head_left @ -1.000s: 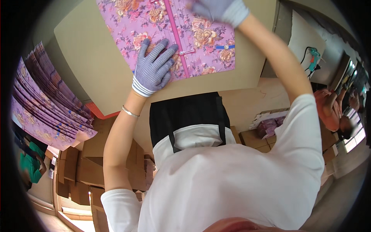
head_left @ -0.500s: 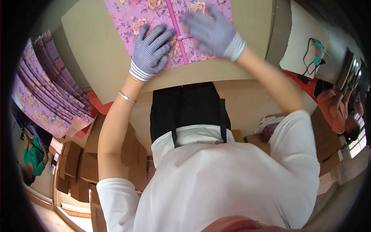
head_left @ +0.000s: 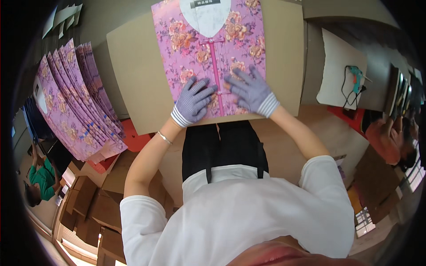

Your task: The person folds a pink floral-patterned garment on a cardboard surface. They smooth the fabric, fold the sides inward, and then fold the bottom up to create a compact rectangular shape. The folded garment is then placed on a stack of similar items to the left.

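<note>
- Currently: left hand [head_left: 194,101] and right hand [head_left: 251,91], both gloved, laid flat on the lower part of the garment [head_left: 208,53], one each side of the pink placket [head_left: 215,66].
- Grip state: open on both sides, fingers spread, palms down; nothing pinched or clasped.
- Garment position: flat, front up, on the cardboard sheet [head_left: 133,66] covering the tabletop, collar away from the body, lower edge just at the near edge of the sheet.
- Step in hand, as judged: smoothing and squaring the folded garment.
- For a good result:
  - Press with flat palms, not fingertips, to avoid fresh creases.
  - Stroke outward from the placket toward each side edge, both sides together and with equal force.
  - Hold the placket straight and centred; check that the side edges run parallel.
  - Hold the lower edge on the sheet, not hanging over it.
- Risks, as judged: uneven pressure likely to skew the fold; glove friction likely to drag the fabric sideways.
- Surroundings: stack [head_left: 75,106] of like pink floral garments, fanned, well apart to the left; glue gun [head_left: 355,73] with cord on a white board to the right; another person in green [head_left: 42,177] at the far left edge.
</note>
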`<state>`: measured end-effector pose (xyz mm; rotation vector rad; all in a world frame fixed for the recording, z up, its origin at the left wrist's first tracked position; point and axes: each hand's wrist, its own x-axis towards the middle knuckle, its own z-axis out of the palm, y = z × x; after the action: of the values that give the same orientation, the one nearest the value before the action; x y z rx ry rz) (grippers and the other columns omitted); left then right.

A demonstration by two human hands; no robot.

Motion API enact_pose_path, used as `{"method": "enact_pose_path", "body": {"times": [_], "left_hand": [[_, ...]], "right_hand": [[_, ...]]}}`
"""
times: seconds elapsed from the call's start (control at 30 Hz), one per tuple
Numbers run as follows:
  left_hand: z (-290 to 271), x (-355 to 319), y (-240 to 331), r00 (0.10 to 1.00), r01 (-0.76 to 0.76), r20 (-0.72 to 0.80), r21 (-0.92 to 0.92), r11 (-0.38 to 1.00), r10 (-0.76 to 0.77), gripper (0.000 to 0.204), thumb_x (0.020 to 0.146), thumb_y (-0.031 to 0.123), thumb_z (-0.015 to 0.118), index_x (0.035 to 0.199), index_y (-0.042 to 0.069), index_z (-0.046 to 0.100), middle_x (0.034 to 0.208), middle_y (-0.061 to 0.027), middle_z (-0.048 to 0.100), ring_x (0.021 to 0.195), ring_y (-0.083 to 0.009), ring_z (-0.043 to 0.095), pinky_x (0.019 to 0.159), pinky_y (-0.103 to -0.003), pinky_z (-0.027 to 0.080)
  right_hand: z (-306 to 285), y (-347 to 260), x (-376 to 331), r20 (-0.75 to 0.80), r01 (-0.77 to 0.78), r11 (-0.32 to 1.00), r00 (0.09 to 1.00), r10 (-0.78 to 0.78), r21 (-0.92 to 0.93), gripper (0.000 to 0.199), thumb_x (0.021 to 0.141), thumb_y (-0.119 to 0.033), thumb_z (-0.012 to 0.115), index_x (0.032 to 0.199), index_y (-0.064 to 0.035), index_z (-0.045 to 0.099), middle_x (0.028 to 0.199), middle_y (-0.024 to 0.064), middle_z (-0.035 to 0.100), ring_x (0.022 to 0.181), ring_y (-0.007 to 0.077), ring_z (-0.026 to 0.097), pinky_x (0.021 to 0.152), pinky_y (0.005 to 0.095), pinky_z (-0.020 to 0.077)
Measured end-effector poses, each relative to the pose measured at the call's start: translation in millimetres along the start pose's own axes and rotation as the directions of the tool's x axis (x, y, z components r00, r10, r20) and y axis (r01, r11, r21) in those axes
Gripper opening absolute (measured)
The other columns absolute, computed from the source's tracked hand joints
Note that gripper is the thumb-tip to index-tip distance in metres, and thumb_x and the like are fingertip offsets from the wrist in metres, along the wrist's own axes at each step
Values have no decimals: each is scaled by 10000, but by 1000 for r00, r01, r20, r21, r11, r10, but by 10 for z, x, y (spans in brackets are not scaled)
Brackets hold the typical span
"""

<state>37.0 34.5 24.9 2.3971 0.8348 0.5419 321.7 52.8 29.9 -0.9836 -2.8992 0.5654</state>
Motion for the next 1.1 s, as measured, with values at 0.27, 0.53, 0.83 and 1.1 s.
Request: {"method": "enact_pose_path", "body": {"times": [0.27,0.53,0.83,1.1], "left_hand": [[30,-7,-28,1000,12,-4,-19,1000,-12,343,725,165,569,1026,22,652,1322,-121,587,1246,-368,518,1119,-591,282],[-10,-12,-18,998,56,6,-112,992,-56,280,702,111,574,961,15,622,1309,-136,602,1241,-381,527,1109,-614,287],[35,-62,-33,998,66,-10,-136,989,-68,278,717,102,560,985,46,608,1324,-129,594,1257,-384,518,1121,-604,276],[57,-45,-37,999,46,-16,-109,993,-49,340,701,96,563,1029,44,638,1321,-111,602,1301,-376,484,1147,-585,240]], "right_hand": [[-401,1380,1216,-52,64,976,996,-77,-210,616,914,-467,478,1469,-215,391,1560,-9,329,1449,236,277,1187,542,161],[-903,1830,1700,-67,153,971,984,-167,-183,595,888,-374,502,1419,-112,449,1481,103,436,1389,311,378,1147,528,258],[-909,2220,2021,-249,-12,966,967,-55,-259,534,918,-271,472,1410,-65,445,1468,151,436,1378,309,383,1147,491,259],[-554,1654,1557,-404,-253,927,906,127,-277,593,843,-357,563,1354,-64,497,1433,158,469,1350,329,405,1107,537,293]]}}
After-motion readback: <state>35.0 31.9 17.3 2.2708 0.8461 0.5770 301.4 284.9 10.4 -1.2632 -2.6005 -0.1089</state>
